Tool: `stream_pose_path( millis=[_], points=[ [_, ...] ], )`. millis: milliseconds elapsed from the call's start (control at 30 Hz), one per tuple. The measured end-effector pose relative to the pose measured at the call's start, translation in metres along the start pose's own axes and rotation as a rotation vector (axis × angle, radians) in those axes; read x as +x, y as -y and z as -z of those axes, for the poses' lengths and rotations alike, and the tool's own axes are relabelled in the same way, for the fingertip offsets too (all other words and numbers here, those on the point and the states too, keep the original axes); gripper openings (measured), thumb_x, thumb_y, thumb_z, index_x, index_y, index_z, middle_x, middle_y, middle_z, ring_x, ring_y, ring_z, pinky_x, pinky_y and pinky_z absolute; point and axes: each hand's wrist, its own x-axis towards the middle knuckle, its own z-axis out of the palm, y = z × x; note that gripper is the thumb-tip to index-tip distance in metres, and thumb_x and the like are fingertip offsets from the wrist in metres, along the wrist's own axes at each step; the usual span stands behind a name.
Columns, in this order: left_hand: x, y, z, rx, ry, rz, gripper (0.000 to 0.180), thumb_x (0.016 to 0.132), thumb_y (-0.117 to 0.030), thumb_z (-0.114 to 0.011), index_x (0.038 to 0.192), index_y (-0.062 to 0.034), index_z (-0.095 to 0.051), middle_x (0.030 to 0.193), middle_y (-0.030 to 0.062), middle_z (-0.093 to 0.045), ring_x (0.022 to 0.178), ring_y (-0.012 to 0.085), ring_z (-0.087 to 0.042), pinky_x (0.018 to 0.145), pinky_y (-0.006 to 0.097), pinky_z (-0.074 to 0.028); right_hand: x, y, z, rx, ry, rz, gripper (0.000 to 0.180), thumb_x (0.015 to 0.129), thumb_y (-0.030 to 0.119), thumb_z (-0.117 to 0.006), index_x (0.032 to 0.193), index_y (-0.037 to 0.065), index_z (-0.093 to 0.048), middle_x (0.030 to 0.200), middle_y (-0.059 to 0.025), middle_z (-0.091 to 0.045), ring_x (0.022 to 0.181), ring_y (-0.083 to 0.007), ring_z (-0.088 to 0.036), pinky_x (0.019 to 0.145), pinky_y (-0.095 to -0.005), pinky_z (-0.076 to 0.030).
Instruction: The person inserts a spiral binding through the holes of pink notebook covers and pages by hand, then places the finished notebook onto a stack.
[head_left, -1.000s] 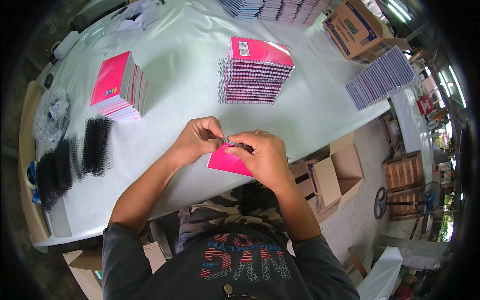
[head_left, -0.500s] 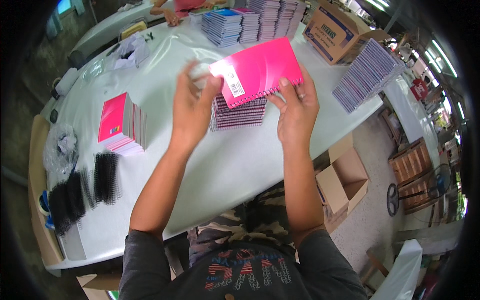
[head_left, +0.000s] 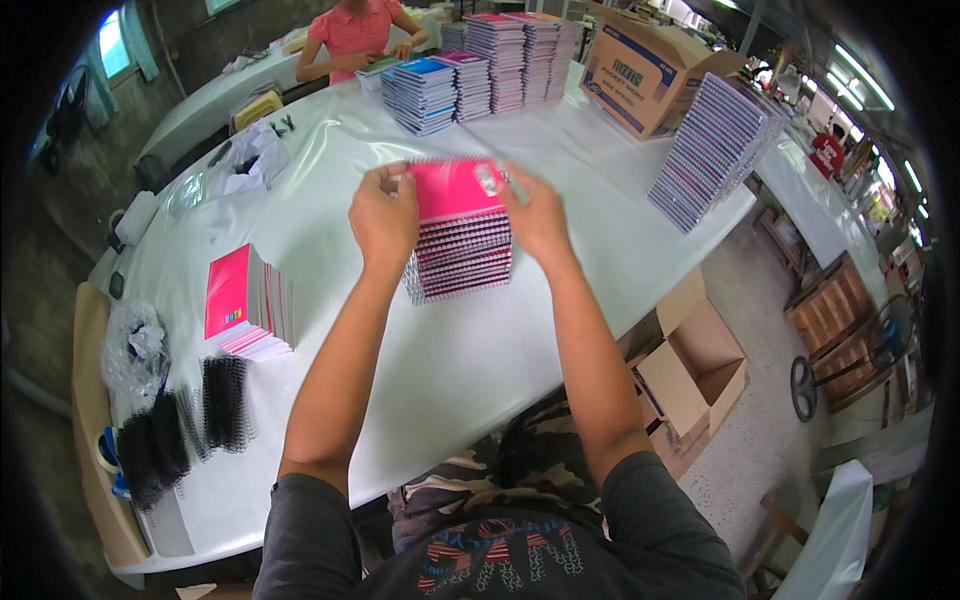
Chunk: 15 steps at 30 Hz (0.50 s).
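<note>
A bright pink spiral notebook [head_left: 452,188] lies level on top of a stack of spiral-bound notebooks [head_left: 462,262], its coil along the far edge and a white label at its far right corner. My left hand [head_left: 386,218] is closed on the left edge, fingers curled at the far left corner. At the right edge, my right hand [head_left: 538,212] grips the same notebook, its fingertips slightly blurred. To the left stands a pile of pink-covered pads [head_left: 230,292] with no coil visible. Bundles of black spiral coils [head_left: 224,402] lie nearer me.
Stacks of finished notebooks [head_left: 425,96] stand at the far edge beside a cardboard box [head_left: 632,82]. Another tall notebook stack [head_left: 705,150] is at the right. Crumpled plastic [head_left: 135,345] lies left. An opened carton [head_left: 690,370] sits below the table's right side. A person in pink [head_left: 362,45] works opposite.
The pink notebook has come down from a tilted hold above the stack onto its top. Its coil, which faced me, is now on the far side. Both hands have moved nearer me.
</note>
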Motion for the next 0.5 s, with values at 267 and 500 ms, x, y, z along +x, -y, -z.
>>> stream_pose_path(
  millis=[267, 500],
  points=[
    [-0.025, 0.034, -0.003, 0.130, -0.104, -0.124, 0.024, 0.088, -0.025, -0.059, 0.091, -0.0016, -0.064, 0.080, 0.0107, -0.062, 0.074, 0.0229, -0.060, 0.070, 0.035, -0.047, -0.037, -0.001, -0.038, 0.625, -0.286, -0.234, 0.031, 0.082, 0.016, -0.069, 0.108, 0.000, -0.063, 0.098, -0.0127, -0.066, 0.087, -0.0180, -0.063, 0.079, -0.0289, -0.049],
    [-0.029, 0.022, -0.002, -0.009, -0.087, 0.020, 0.018, 0.085, -0.020, -0.064, 0.084, -0.0018, -0.062, 0.077, 0.0091, -0.061, 0.064, 0.0197, -0.058, 0.063, 0.032, -0.046, -0.034, -0.007, -0.042, 0.609, -0.416, -0.142, 0.021, 0.075, 0.012, -0.076, 0.088, 0.003, -0.063, 0.088, -0.0065, -0.062, 0.075, -0.0144, -0.059, 0.069, -0.0271, -0.049]
  ],
)
